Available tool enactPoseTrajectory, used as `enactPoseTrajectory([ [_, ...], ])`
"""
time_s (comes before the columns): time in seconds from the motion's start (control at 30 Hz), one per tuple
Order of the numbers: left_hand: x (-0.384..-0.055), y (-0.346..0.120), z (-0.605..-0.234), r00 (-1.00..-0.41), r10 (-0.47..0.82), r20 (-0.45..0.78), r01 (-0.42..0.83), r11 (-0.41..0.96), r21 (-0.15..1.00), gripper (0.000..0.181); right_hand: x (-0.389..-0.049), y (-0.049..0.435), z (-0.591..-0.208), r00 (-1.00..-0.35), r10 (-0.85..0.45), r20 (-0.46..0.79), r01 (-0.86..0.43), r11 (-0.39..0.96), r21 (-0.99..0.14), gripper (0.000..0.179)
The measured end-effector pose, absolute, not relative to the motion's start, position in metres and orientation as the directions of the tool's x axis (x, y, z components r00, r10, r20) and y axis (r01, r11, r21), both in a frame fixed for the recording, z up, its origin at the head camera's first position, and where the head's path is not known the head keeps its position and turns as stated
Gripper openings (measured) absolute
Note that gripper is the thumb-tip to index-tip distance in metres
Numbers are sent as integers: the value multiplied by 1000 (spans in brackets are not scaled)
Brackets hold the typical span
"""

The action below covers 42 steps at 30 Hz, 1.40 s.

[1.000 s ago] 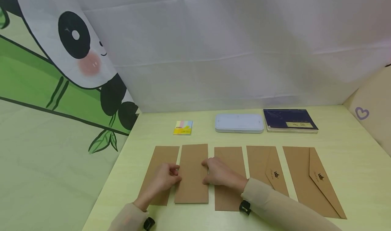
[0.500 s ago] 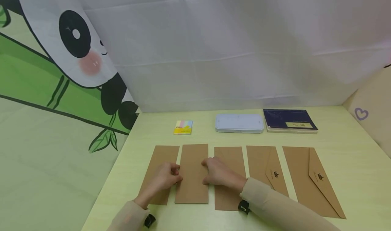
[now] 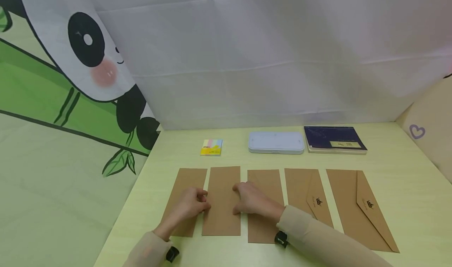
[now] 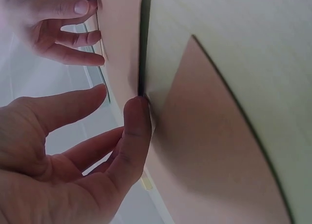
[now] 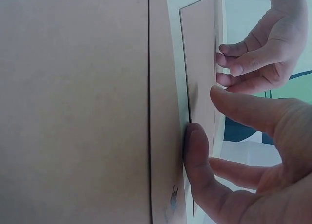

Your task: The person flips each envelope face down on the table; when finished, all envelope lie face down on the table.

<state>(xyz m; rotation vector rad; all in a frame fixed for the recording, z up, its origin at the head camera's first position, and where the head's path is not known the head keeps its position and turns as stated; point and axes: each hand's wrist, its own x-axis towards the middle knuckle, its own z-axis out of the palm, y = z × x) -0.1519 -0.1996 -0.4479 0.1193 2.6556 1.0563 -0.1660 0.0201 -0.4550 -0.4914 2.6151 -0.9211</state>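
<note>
Brown paper envelopes lie side by side in a row in the head view. The second from the left, a plain brown envelope [image 3: 221, 220], lies between both hands. My left hand [image 3: 190, 205] is at its left edge, over the leftmost envelope [image 3: 185, 177]; in the left wrist view a fingertip [image 4: 137, 107] touches the edge. My right hand [image 3: 252, 198] is at its right edge, over the middle envelope [image 3: 263, 177]; in the right wrist view a fingertip [image 5: 195, 131] meets the edge. Both hands have thumb and fingers apart, with nothing pinched.
Two envelopes with crown-printed flaps lie to the right, a fourth envelope [image 3: 296, 180] and a larger-looking end envelope [image 3: 340, 196]. Behind the row are sticky notes [image 3: 212, 147], a pale flat case [image 3: 276, 142] and a dark blue book [image 3: 333, 137]. A white cloth [image 3: 265, 63] hangs behind.
Almost nothing differs: both hands stay at the second envelope's edges, and the envelopes keep their places. The head view shifts only slightly.
</note>
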Motion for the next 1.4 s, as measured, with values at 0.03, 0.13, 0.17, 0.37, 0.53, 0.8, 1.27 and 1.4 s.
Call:
enactPoseTrajectory([
  [0.03, -152, -200, -447, -957, 173, -231, -34, 727, 686, 36, -166, 21, -455, -888, -420, -187, -209, 731, -650, 67],
  [0.13, -152, -199, -445, -957, 161, -240, -54, 715, 697, 39, -164, 24, -453, -886, -431, -169, -215, 706, -674, 67],
  [0.17, -152, -199, -445, -958, 160, -240, -57, 710, 701, 40, -163, 25, -453, -885, -438, -159, -221, 695, -685, 67],
  [0.37, -154, -189, -443, -957, 213, -197, 5, 691, 723, 41, -160, 35, -450, -882, -451, -138, -233, 670, -705, 68],
  [0.53, -159, -175, -443, -949, 268, -165, 65, 681, 730, 42, -161, 45, -447, -890, -441, -115, -257, 695, -672, 70],
  [0.8, -163, -154, -447, -928, 330, -172, 85, 639, 765, 42, -159, 72, -453, -913, -399, -90, -245, 709, -661, 73],
  [1.27, -158, -131, -455, -906, 398, -146, 106, 545, 832, 47, -160, 104, -450, -937, -319, -144, -158, 753, -639, 79],
  [1.4, -158, -125, -454, -903, 404, -146, 111, 547, 829, 48, -159, 111, -452, -943, -298, -152, -136, 756, -641, 81],
])
